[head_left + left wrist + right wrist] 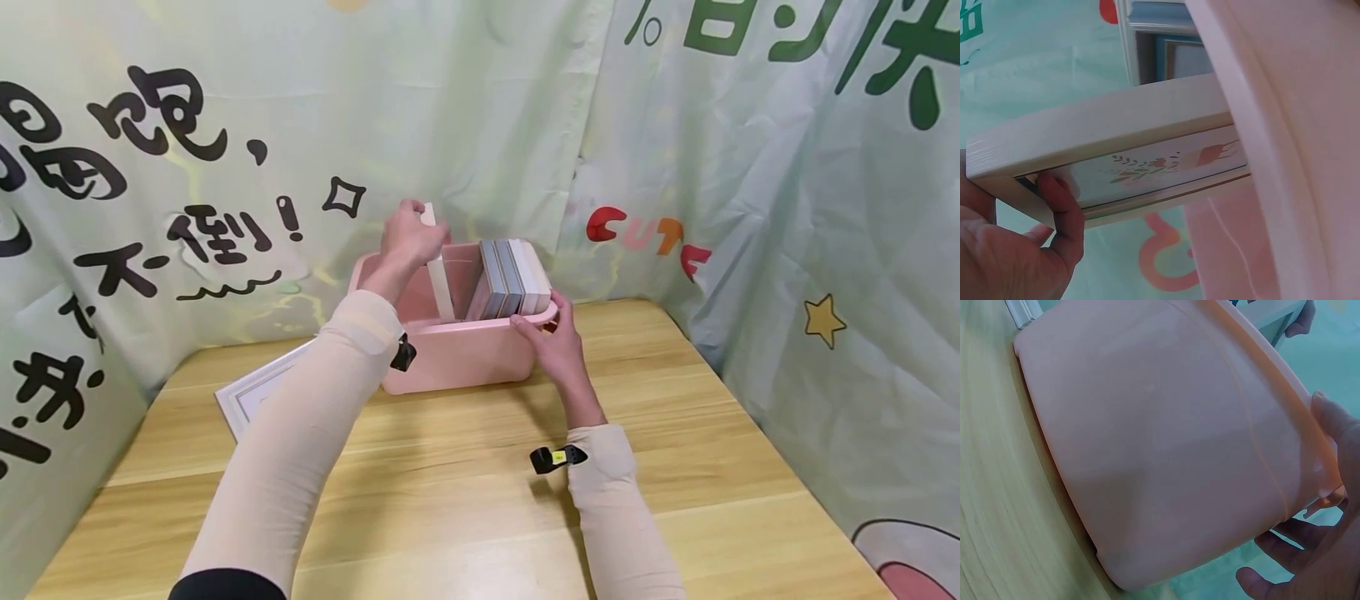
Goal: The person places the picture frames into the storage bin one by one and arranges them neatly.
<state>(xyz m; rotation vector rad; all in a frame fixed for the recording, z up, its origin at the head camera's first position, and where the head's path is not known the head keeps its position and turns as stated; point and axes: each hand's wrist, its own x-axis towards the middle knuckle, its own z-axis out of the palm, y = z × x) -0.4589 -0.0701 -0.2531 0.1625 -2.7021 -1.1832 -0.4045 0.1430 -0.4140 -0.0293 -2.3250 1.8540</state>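
My left hand point(411, 237) grips the top end of a white picture frame point(441, 287), which stands upright, its lower part inside a pink plastic bin point(461, 358). In the left wrist view, the picture frame point(1104, 134) shows a plant-like print behind its pane, and my fingers bend over its edge. My right hand point(558, 350) holds the bin's near right corner by the rim, thumb on the front side. The right wrist view shows that thumb against the rim of the bin point(1147, 437), fingers around the end.
Several blue-grey picture frames point(495, 279) and white ones point(534, 279) stand packed at the bin's right end. Another white picture frame point(243, 404) lies on the wooden table point(450, 500), partly hidden by my left arm. Printed cloth point(465, 108) hangs close behind the bin.
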